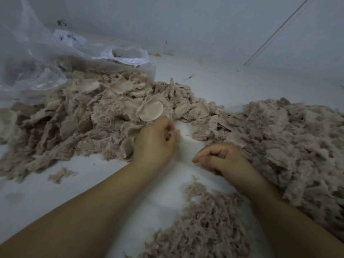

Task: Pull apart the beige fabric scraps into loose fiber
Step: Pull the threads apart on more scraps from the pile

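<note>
You are mid-way through a pull: your left hand [155, 141] is curled, pinching a small tuft of beige fibre at its fingertips, while your right hand [221, 158] sits just beside it with fingers curled in and thumb against forefinger; whether it pinches any fibre you cannot tell from this view. Both forearms reach forward over the white floor [55, 192], hands low and close together. The heap of uncut beige fabric scraps [104, 108] lies just beyond your left hand; the mound of loose beige fibre [290, 138] lies at your right. Next, judge the tuft finished, drop it rightward, then reach for a fresh scrap.
</note>
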{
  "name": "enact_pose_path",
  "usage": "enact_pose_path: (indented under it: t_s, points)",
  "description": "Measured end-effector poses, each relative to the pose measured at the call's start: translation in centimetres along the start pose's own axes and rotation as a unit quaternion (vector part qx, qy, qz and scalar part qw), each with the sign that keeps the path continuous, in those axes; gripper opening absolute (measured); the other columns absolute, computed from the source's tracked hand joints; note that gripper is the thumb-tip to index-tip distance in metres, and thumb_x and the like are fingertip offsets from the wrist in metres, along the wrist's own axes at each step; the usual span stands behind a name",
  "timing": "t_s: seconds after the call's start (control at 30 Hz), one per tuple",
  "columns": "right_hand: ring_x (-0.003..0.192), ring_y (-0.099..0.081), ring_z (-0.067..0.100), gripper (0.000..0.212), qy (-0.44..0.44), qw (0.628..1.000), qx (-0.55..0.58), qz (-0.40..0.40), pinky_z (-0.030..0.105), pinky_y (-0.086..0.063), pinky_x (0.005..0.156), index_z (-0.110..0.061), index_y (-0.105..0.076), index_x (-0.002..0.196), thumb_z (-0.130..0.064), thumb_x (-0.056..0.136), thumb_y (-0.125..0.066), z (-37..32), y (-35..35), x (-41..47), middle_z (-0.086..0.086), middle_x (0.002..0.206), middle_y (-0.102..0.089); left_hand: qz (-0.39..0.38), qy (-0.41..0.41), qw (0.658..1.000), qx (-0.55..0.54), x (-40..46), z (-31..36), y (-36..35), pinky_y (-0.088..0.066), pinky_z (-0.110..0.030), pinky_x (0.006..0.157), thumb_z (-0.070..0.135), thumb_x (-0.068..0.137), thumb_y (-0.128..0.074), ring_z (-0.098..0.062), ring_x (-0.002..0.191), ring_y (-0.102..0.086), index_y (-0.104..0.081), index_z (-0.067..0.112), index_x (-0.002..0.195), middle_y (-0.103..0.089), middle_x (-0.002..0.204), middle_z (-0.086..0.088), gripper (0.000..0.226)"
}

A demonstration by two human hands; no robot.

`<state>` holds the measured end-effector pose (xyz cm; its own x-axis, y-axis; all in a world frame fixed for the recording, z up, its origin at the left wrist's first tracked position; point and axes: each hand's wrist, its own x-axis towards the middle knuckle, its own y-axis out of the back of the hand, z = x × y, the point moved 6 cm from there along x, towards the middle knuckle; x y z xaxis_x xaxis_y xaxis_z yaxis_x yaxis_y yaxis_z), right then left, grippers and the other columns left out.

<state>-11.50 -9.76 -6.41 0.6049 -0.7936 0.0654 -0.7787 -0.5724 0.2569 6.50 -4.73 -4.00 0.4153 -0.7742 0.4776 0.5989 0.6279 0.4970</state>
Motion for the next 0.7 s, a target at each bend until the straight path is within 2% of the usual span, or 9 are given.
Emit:
enact_pose_path:
  t_s: [0.03, 0.1, 0.17, 0.3, 0.37, 0.47, 0.57, 0.63, 0.7]
  points:
    - [0.046, -0.042, 0.01, 0.027, -0.005, 1.0, -0.002, 0.03, 0.019, -0.035, 0.045, -0.019, -0.079, 0.072, 0.0, 0.087, -0.068, 0.1, 0.4, 0.1, 0.002, 0.055, -0.06, -0.009, -0.042, 0.991, 0.124, 0.2, 0.3, 0.4, -0.038, -0.031, 0.048, 0.017, 0.084, -0.067, -0.025, 0.059, -0.059, -0.057, 0.019, 0.082, -0.06, 0.062, 0.001, 0.01]
    - [0.047, -0.042, 0.012, 0.029, -0.004, 0.997, -0.007, 0.077, 0.022, -0.037, 0.045, -0.022, -0.077, 0.065, -0.006, 0.089, -0.069, 0.3, 0.8, 0.3, 0.011, 0.057, -0.059, -0.038, -0.1, 0.943, 0.315, 0.4, 0.6, 0.7, -0.029, -0.029, 0.053, 0.021, 0.08, -0.065, -0.033, 0.072, -0.064, -0.06, 0.019, 0.092, -0.067, 0.075, -0.006, 0.013]
    - [0.045, -0.042, 0.009, 0.03, 0.006, 0.996, -0.012, 0.092, 0.02, -0.038, 0.045, -0.022, -0.075, 0.063, -0.015, 0.091, -0.068, 0.1, 0.6, 0.2, 0.01, 0.06, -0.061, -0.065, -0.125, 0.912, 0.386, 0.7, 0.9, 0.6, -0.027, -0.03, 0.056, 0.022, 0.079, -0.066, -0.034, 0.078, -0.065, -0.061, 0.017, 0.092, -0.068, 0.082, -0.008, 0.015]
    - [0.045, -0.045, 0.005, 0.034, -0.018, 0.988, 0.024, 0.152, 0.019, -0.041, 0.045, -0.024, -0.075, 0.069, -0.017, 0.098, -0.059, 0.6, 1.2, 0.2, -0.006, 0.067, -0.068, -0.053, -0.206, 0.904, 0.37, -0.5, 3.5, 0.1, -0.025, -0.026, 0.048, 0.002, 0.052, -0.078, -0.033, 0.051, -0.055, -0.057, 0.007, 0.065, -0.056, 0.06, -0.013, 0.025]
    - [0.048, -0.045, 0.004, 0.03, -0.025, 0.984, 0.05, 0.168, 0.021, -0.04, 0.046, -0.023, -0.074, 0.079, -0.014, 0.1, -0.055, 0.7, 1.4, 0.2, -0.009, 0.061, -0.061, -0.071, -0.261, 0.896, 0.352, -1.9, 5.3, -1.1, -0.023, -0.025, 0.046, 0.0, 0.048, -0.076, -0.029, 0.049, -0.051, -0.055, 0.009, 0.063, -0.051, 0.059, -0.011, 0.028]
    - [0.046, -0.04, 0.004, 0.024, -0.013, 0.982, 0.075, 0.171, 0.022, -0.036, 0.044, -0.018, -0.07, 0.096, -0.008, 0.101, -0.049, 0.6, 1.2, 0.3, -0.014, 0.053, -0.052, -0.147, -0.3, 0.888, 0.316, -3.1, 6.3, -4.6, -0.016, -0.024, 0.045, 0.008, 0.063, -0.074, -0.025, 0.055, -0.05, -0.062, 0.008, 0.084, -0.054, 0.077, -0.009, 0.024]
    - [0.043, -0.039, 0.003, 0.028, -0.017, 0.982, 0.094, 0.164, 0.019, -0.036, 0.041, -0.018, -0.063, 0.119, -0.003, 0.102, -0.046, 0.6, 1.2, 0.6, -0.015, 0.05, -0.053, -0.202, -0.218, 0.921, 0.25, -1.2, 5.2, -7.2, -0.028, -0.031, 0.046, 0.017, 0.09, -0.054, -0.027, 0.072, -0.056, -0.051, 0.008, 0.124, -0.05, 0.113, -0.01, 0.036]
    - [0.044, -0.04, 0.004, 0.041, -0.033, 0.985, 0.081, 0.151, 0.02, -0.037, 0.042, -0.025, -0.053, 0.134, -0.002, 0.101, -0.047, 0.9, 1.2, 0.8, -0.015, 0.049, -0.051, -0.229, -0.203, 0.924, 0.228, 0.0, 4.6, -8.4, -0.038, -0.035, 0.054, 0.019, 0.093, -0.05, -0.029, 0.086, -0.059, -0.046, 0.007, 0.13, -0.046, 0.125, -0.01, 0.039]
    - [0.046, -0.042, 0.004, 0.048, -0.05, 0.988, 0.055, 0.137, 0.021, -0.04, 0.043, -0.024, -0.047, 0.143, -0.003, 0.101, -0.048, 1.2, 1.3, 1.0, -0.012, 0.051, -0.049, -0.241, -0.183, 0.928, 0.215, 1.1, 3.9, -8.9, -0.045, -0.038, 0.063, 0.023, 0.093, -0.049, -0.029, 0.095, -0.059, -0.049, 0.01, 0.126, -0.049, 0.125, -0.009, 0.035]
